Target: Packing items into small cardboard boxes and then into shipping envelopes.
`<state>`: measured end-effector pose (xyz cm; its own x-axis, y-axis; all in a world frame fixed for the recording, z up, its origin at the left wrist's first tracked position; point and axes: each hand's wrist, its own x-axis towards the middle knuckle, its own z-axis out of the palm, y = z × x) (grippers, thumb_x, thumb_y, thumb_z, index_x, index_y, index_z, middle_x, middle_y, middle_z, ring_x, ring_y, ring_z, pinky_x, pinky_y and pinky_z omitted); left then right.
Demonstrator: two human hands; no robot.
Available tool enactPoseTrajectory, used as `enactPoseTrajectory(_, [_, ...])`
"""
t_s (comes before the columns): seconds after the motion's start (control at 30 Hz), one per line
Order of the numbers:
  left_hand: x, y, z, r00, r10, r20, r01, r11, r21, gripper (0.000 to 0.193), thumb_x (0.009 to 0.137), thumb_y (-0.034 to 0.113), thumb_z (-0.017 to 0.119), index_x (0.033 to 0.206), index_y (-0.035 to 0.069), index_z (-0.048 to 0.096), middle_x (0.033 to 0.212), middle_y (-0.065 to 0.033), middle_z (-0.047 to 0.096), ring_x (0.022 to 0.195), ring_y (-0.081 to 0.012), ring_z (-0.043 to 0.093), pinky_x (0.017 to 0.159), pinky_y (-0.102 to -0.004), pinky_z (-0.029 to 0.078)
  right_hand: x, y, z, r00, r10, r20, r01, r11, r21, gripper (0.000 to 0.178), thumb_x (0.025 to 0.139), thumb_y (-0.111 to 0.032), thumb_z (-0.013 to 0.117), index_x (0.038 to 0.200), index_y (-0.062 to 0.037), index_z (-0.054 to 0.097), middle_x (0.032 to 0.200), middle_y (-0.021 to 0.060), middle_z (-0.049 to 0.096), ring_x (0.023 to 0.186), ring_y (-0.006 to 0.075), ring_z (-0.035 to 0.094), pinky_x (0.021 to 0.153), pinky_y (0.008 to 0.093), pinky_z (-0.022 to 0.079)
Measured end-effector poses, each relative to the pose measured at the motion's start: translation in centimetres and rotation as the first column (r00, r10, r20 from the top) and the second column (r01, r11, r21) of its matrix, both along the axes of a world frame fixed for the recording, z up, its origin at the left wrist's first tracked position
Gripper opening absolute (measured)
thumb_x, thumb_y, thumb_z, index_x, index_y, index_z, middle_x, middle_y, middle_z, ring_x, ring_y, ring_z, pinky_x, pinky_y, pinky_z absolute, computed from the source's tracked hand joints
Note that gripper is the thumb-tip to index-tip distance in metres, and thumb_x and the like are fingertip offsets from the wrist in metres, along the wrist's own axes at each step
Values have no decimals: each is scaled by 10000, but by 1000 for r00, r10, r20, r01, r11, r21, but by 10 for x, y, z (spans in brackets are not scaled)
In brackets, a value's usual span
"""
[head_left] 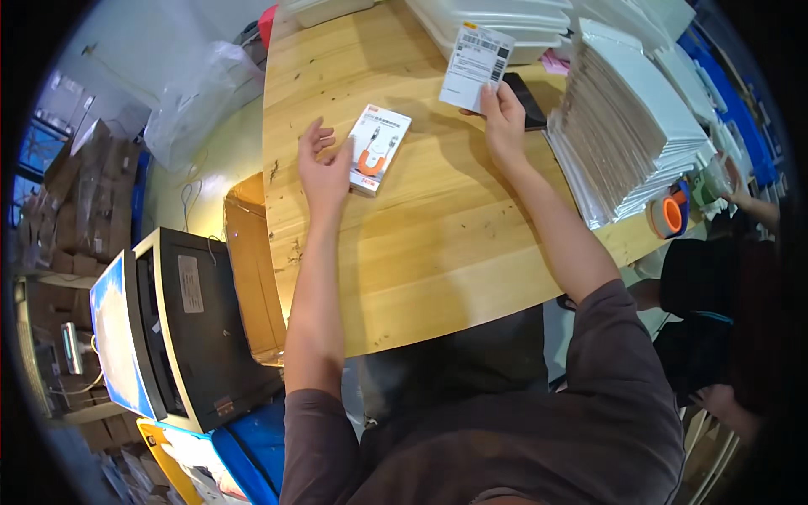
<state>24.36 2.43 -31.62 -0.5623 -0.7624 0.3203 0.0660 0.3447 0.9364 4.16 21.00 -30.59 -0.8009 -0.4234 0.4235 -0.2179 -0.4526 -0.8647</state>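
Note:
My right hand (502,126) grips the lower edge of a flat white box (474,69) with printed text and barcodes, raised over the far side of the wooden table (438,244). A second white box (378,151), with an orange-and-white cable pictured on its front, lies face up left of the middle. Close along its left side is my left hand (324,167), its fingers loosely bent and apart, with the thumb by the box's edge. Whether the thumb touches that box I cannot tell. Just behind my right hand rests a flat black object (528,103).
A tall stack of silvery-white mailers (623,126) fills the table's right side, with an orange tape roll (667,216) near its front. White plastic trays (505,21) stand at the far edge. Left of the table are a cardboard box (252,278) and a monitor (122,337). Another person's arm (757,206) shows at right.

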Motion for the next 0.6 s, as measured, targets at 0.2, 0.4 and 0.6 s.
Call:
enactPoseTrajectory(0.2, [10, 20, 3, 965, 68, 252, 88, 823, -561, 787, 767, 236, 852, 1434, 12, 501, 1291, -166, 599, 1199, -284, 583, 959, -385, 508, 0, -1, -7, 998, 59, -3, -59, 998, 0, 286, 1102, -184, 472, 1220, 45, 597, 1099, 115, 694, 887, 140, 644, 801, 272, 550])
enactPoseTrajectory(0.4, [22, 35, 30, 853, 141, 503, 213, 785, -582, 612, 896, 239, 758, 1414, 21, 514, 1279, -147, 596, 1162, -251, 606, 900, -357, 532, -5, -3, -20, 998, 47, -43, -45, 998, 42, 312, 1082, -192, 511, 1291, 38, 546, 1084, 129, 688, 853, 149, 641, 779, 256, 544])
enactPoseTrajectory(0.6, [23, 14, 25, 999, -36, -23, 41, 960, 276, 482, 982, 227, 650, 1404, 31, 522, 1212, -127, 630, 1041, -189, 641, 814, -281, 536, 8, -18, -28, 618, -323, -716, 593, 790, 155, 509, 1025, -252, 629, 1425, 7, 451, 1188, 147, 659, 942, 185, 648, 845, 263, 521])
